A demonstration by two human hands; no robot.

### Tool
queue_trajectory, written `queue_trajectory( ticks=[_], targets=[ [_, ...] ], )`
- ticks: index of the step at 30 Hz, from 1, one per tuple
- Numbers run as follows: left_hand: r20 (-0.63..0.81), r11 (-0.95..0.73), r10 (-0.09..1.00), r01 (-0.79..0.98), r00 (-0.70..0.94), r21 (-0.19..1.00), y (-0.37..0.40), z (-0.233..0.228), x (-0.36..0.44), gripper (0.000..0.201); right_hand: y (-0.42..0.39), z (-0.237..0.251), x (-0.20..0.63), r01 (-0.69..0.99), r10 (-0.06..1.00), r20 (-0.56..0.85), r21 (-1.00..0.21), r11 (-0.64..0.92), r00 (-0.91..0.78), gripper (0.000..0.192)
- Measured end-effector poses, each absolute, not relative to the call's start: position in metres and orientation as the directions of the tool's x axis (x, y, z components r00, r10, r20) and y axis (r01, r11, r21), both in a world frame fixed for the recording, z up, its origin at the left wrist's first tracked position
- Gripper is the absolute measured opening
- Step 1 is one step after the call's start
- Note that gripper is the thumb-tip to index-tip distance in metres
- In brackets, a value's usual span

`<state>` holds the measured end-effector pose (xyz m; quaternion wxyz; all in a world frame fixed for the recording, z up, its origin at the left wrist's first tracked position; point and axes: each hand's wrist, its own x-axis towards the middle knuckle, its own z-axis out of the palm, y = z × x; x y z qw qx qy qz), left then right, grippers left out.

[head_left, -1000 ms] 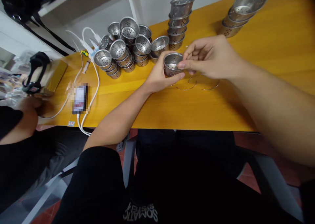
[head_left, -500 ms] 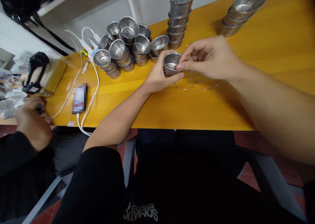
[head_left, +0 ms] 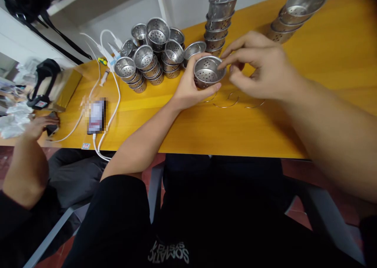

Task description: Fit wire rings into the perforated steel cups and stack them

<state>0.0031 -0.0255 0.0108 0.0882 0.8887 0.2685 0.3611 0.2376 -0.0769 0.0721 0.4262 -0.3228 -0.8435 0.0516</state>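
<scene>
In the head view, a perforated metal cup (head_left: 209, 72) is gripped by the left hand (head_left: 188, 83), with the thumb laid along the near side and the fingers wrapped around the far left side. The cup is held with its mouth upward and tipped slightly toward the wearer. Its right rim is met by the index fingertip of the right hand (head_left: 225, 67), whose other fingers are loosely bent and whose thumb is set apart; whether something thin is pinched there cannot be told, as the fingers are slightly blurred. Just below both hands, several thin curved wires (head_left: 226, 104) are laid on the wooden tabletop (head_left: 188, 132).

Directly beyond the hands, a tall stack of perforated cups (head_left: 221, 22) is seen, its lower end partly hidden by the right hand. Beyond the left hand and to its left, a cluster of stacked cups (head_left: 147, 59) is gathered. Another leaning stack (head_left: 294, 18) is placed beyond the right hand, to its right.

Well to the left of the left hand, a smartphone (head_left: 96, 118) is connected to a white cable (head_left: 114, 116), with a syringe (head_left: 104, 78) lying farther back. At the far left, a dark object (head_left: 52, 123) is touched by a co-worker's hand (head_left: 37, 126).
</scene>
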Motion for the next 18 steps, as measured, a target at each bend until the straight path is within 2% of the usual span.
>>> queue_trajectory(
  ticks=[4,9,13,18],
  targets=[
    [0.574,-0.850,0.526,0.414,0.627,0.326,-0.026,0.010,0.003,0.074,-0.076,0.069,0.237,0.505,0.574,0.665,-0.327,0.799,-0.477,0.023],
    [0.556,-0.859,0.511,0.373,0.656,0.350,-0.025,0.007,0.002,0.076,-0.073,0.060,0.235,0.489,0.620,0.581,-0.390,0.780,-0.527,0.031],
    [0.558,-0.831,0.555,0.384,0.617,0.401,-0.033,0.015,0.004,0.076,-0.070,0.054,0.234,0.444,0.613,0.585,-0.423,0.790,-0.531,0.031],
    [0.587,-0.812,0.580,0.341,0.565,0.473,-0.038,0.022,0.007,0.060,-0.071,0.059,0.237,0.439,0.660,0.581,-0.493,0.751,-0.477,0.032]
  ],
)
